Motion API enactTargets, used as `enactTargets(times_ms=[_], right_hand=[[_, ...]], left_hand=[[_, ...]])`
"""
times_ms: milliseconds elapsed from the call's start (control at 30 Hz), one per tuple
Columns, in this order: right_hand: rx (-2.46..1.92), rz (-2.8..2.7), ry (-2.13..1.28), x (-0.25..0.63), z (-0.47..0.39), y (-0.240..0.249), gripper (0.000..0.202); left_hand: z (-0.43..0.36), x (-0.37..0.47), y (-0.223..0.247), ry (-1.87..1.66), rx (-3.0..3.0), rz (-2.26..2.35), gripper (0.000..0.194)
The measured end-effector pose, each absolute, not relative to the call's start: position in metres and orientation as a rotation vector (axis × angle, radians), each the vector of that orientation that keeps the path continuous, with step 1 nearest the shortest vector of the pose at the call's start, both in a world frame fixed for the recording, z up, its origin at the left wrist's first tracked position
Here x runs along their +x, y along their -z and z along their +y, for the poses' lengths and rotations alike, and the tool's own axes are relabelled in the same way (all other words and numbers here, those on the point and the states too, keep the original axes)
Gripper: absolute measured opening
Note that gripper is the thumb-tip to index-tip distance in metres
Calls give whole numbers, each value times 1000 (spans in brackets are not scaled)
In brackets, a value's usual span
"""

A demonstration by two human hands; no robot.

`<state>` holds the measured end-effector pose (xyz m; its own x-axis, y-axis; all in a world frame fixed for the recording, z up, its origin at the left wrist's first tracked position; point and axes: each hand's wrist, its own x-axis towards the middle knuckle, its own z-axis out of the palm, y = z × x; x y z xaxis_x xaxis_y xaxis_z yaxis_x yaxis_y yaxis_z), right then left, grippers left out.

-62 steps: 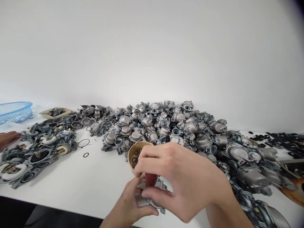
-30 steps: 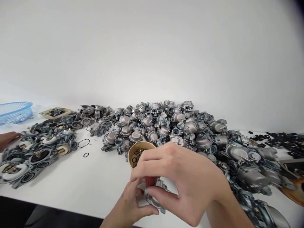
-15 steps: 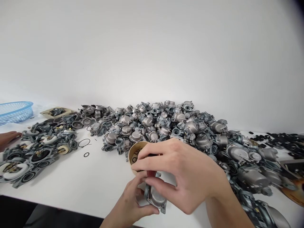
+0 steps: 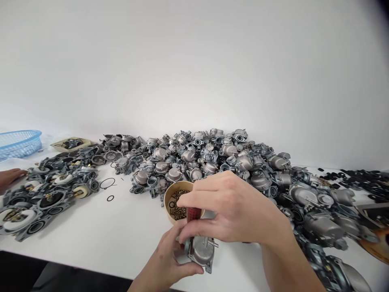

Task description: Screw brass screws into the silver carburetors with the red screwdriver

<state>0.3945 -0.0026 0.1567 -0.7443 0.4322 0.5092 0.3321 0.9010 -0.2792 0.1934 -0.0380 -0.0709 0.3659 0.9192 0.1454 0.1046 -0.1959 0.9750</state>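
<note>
Right grip [image 4: 231,211] clasps the red handle [image 4: 193,214] (knuckles up); left grip [image 4: 165,257] cradles metal part [image 4: 203,252].

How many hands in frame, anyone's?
3: the left hand grips a metal part at bottom center; the right hand holds a red-handled tool above it; another person's hand is at the left edge, partly cut off.

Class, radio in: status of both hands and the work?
Right hand gripping red-handled tool. Left hand holding metal part. Nearest possible obstacle: bowl, just beyond.

Dark-red handle [image 4: 193,215], silver-grey metal part [image 4: 203,251]
</note>
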Motion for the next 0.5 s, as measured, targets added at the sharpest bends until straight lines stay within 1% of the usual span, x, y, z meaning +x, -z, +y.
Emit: enactTargets(times_ms=[33,133,267,433,500], right_hand=[[-542,-2470,-239,395,-4,-157,30],[-511,-2475,-334,398,-10,-162,14],[-494,-2472,-411,398,-14,-165,11],[-538,-2438,-373,394,-12,-156,41],[-517,-2428,-357,392,-10,-152,49]], left_hand=[[-38,193,71,-980,1587,920,96],[-37,194,70,-992,1575,834,96],[-34,196,65,-1009,1560,777,88],[-32,198,60,-1008,1508,737,86],[-32,199,61,-1036,1508,746,85]])
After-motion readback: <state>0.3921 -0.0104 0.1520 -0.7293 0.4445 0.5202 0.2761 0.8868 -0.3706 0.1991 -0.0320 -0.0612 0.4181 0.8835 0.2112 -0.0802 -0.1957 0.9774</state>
